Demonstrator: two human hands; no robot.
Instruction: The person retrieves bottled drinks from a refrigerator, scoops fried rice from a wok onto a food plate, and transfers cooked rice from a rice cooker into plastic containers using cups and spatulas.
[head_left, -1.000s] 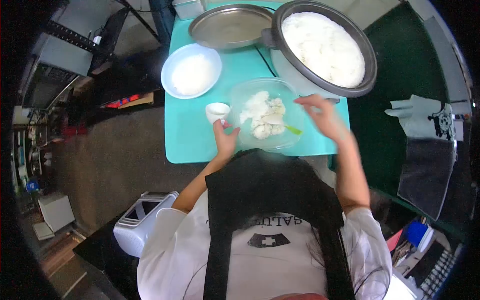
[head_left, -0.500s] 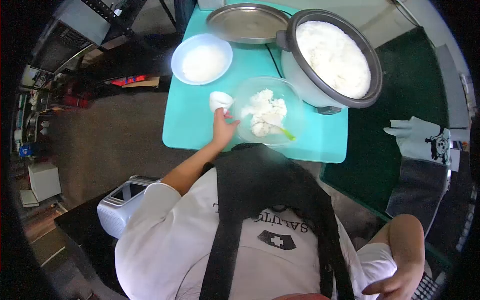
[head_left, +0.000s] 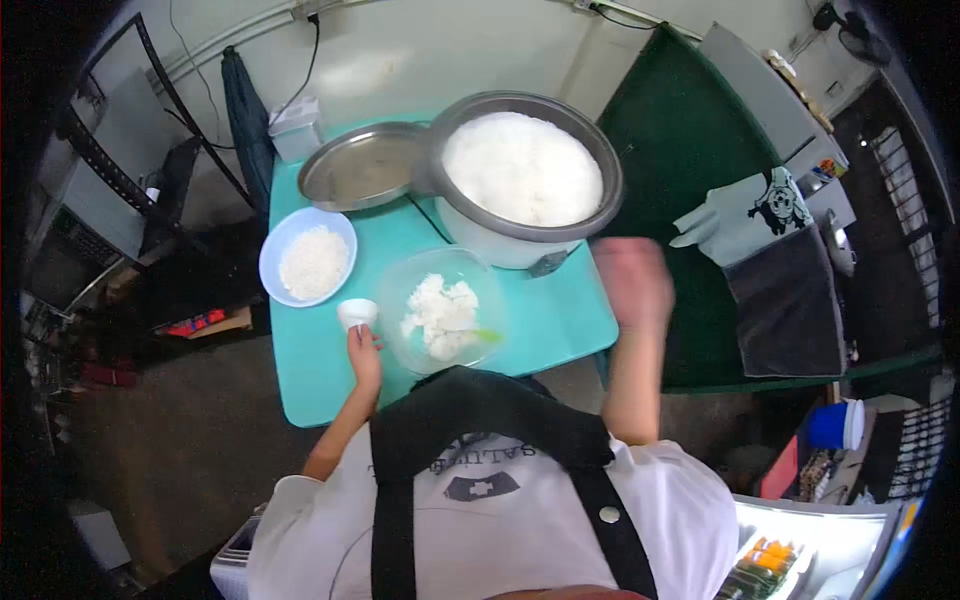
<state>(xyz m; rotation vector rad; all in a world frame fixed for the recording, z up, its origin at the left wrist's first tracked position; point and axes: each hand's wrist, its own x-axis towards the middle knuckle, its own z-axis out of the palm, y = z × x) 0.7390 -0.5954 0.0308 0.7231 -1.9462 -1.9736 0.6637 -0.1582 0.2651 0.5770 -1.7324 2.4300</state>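
My left hand [head_left: 366,362] holds a small white cup [head_left: 357,314] by its near side, at the table's left front. Beside it stands a clear plastic bowl [head_left: 398,352] with white rice [head_left: 441,312] inside. A spoon with a green handle [head_left: 487,336] lies in that rice. Motion smears my right hand [head_left: 634,283], raised off the table's right edge near the rice cooker; its fingers cannot be made out. The large rice cooker [head_left: 478,233] stands uncovered and full of white rice [head_left: 524,168].
A light blue bowl [head_left: 268,262] of rice sits on the turquoise table [head_left: 312,385] at left. Behind it are a round metal lid [head_left: 362,165] and a plastic container [head_left: 296,130]. Gloves [head_left: 742,218] lie on the green surface at right. A lit compartment [head_left: 825,545] shows at lower right.
My right hand has come up from low at my side to beside the rice cooker. The head view has shifted, showing more wall. My left hand stays at the cup.
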